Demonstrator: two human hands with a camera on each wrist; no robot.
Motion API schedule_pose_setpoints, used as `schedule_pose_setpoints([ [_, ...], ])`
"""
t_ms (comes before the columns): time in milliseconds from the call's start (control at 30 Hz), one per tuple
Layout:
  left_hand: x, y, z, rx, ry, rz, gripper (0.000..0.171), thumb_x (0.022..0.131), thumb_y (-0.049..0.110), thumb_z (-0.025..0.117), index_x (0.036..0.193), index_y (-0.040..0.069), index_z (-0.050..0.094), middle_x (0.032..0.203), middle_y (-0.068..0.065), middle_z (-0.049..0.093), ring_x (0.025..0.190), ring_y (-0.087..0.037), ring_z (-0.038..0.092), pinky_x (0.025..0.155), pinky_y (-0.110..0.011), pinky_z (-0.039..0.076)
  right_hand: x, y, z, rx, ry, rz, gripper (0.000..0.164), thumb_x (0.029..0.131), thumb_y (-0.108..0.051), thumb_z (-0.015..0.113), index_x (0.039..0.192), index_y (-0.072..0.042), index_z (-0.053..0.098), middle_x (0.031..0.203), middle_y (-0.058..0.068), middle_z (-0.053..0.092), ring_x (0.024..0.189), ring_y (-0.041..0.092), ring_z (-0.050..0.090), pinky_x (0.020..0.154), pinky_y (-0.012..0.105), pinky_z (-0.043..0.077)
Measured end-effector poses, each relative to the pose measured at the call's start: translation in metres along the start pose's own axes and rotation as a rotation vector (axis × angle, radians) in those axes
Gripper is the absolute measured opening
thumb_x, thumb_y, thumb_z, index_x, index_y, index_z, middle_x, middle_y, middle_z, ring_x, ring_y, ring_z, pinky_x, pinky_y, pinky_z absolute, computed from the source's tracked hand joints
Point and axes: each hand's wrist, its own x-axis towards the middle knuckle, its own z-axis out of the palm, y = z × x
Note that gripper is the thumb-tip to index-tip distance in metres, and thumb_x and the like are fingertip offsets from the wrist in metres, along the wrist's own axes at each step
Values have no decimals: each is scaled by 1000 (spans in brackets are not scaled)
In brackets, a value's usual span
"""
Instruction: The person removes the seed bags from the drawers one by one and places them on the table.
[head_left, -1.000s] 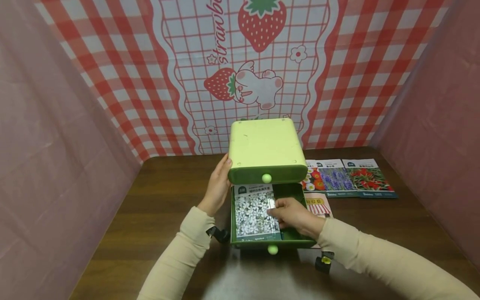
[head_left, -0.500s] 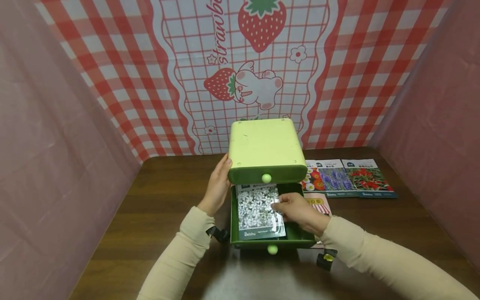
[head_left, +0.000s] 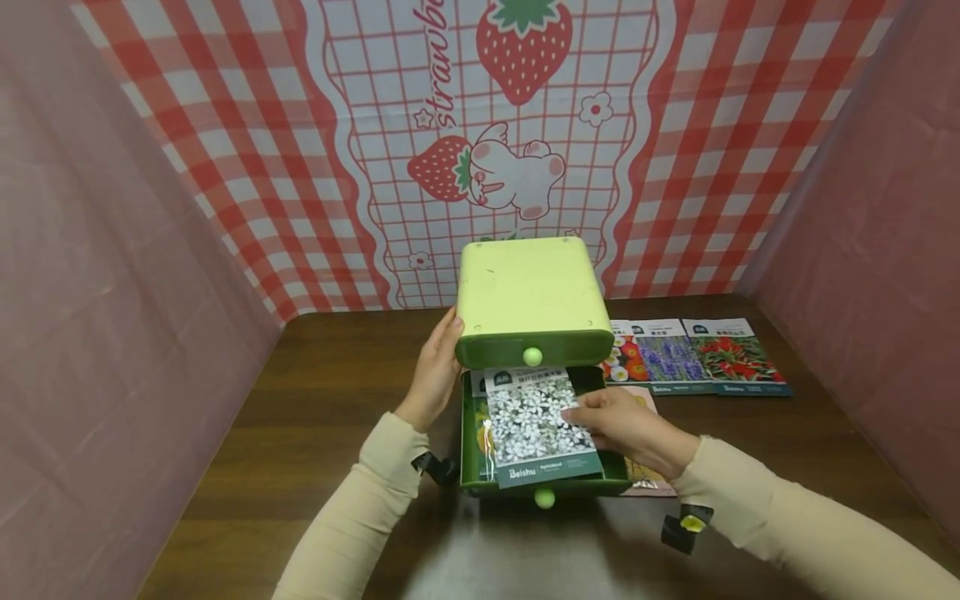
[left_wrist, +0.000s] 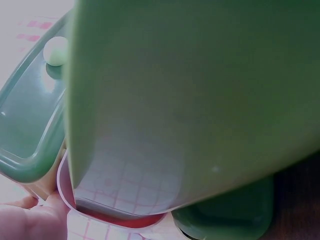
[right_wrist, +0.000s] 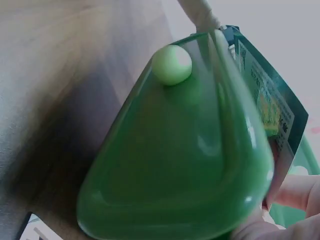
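Observation:
A small lime-green cabinet (head_left: 532, 283) stands on the table, its lower dark green drawer (head_left: 619, 473) pulled out. My left hand (head_left: 431, 379) rests against the cabinet's left side. With thumb and fingers my right hand (head_left: 633, 429) pinches the right edge of a white-flower seed packet (head_left: 532, 421), which slants over the drawer with its bottom edge near the drawer's front. Beneath it, a packet with a yellow flower (head_left: 483, 435) shows partly in the drawer. The packet's printed back (right_wrist: 272, 100) appears beside the drawer front in the right wrist view.
Right of the cabinet lie several flower seed packets (head_left: 667, 358) in a row. A pink packet (head_left: 643, 471) lies beside the drawer, partly behind my right hand. The upper drawer (head_left: 487, 348) is closed. A checked strawberry cloth (head_left: 517, 125) hangs behind the table.
My right hand has drawn the white-flower packet rightward and up from the drawer's left side, uncovering part of the yellow-flower packet. My left hand stays in place.

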Motion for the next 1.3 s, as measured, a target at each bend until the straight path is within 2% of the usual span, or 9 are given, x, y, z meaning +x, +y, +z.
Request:
schedule_pose_setpoints([
  [167, 1, 0, 0, 7, 3, 0, 65, 103, 48, 42, 157, 18, 21, 159, -5, 31, 139, -26, 43, 115, -42, 37, -14, 2, -5, -29, 4, -17, 43, 96, -25, 63, 64, -12, 37, 56, -3, 20, 53, 13, 17, 50, 26, 27],
  [267, 1, 0, -1, 9, 7, -1, 65, 103, 48, 43, 157, 18, 22, 158, -5, 32, 138, -25, 44, 114, -42, 38, -23, 4, -10, -9, 5, -22, 36, 96, -24, 63, 69, -11, 44, 57, -4, 24, 53, 12, 21, 51, 26, 32],
  [533, 0, 0, -1, 8, 7, -1, 63, 104, 46, 41, 157, 17, 23, 158, -6, 34, 136, -26, 46, 113, -41, 40, -56, 8, -25, -104, 104, -19, 28, 96, -31, 62, 88, -4, 59, 52, -7, 29, 46, 8, 27, 42, 28, 33],
  [733, 1, 0, -2, 1, 9, 5, 64, 103, 47, 43, 156, 18, 24, 157, -4, 34, 136, -25, 46, 113, -40, 40, -75, 8, -40, -120, 150, -40, 34, 96, -30, 62, 105, 3, 60, 58, -9, 40, 54, 6, 42, 52, 28, 44],
  [867, 0, 0, -2, 4, 5, 5, 63, 103, 47, 42, 157, 18, 23, 158, -5, 33, 136, -25, 46, 112, -41, 40, -83, 8, -54, -136, 224, -58, 28, 97, -32, 61, 104, -5, 62, 55, -10, 37, 52, 6, 38, 47, 31, 40],
  [1000, -1, -2, -2, 4, 10, -5, 62, 103, 46, 42, 156, 20, 25, 157, -2, 34, 136, -24, 46, 112, -41, 40, -89, 11, -71, -115, 284, -98, 14, 99, -32, 58, 97, -19, 63, 56, -12, 29, 51, 9, 29, 47, 35, 32],
  [1133, -2, -2, -3, -2, 4, -4, 62, 103, 46, 42, 156, 21, 24, 158, -2, 33, 136, -24, 45, 112, -41, 40, -90, 16, -86, -76, 341, -113, 11, 100, -36, 55, 96, -30, 63, 77, -15, 40, 63, 8, 35, 51, 32, 36],
  [1233, -3, -2, -3, -7, 3, -4, 63, 103, 47, 43, 156, 20, 23, 158, -2, 33, 136, -24, 46, 112, -41, 40, -88, 22, -98, 45, 370, -134, 12, 100, -34, 55, 96, -29, 65, 99, -13, 43, 76, 4, 43, 58, 26, 45],
  [1300, -3, -3, -3, -3, 0, -1, 64, 103, 47, 42, 157, 19, 22, 158, -4, 32, 135, -24, 46, 111, -40, 41, -85, 27, -106, 126, 377, -141, 12, 100, -34, 56, 96, -27, 65, 105, -13, 45, 80, 2, 48, 61, 24, 50],
])
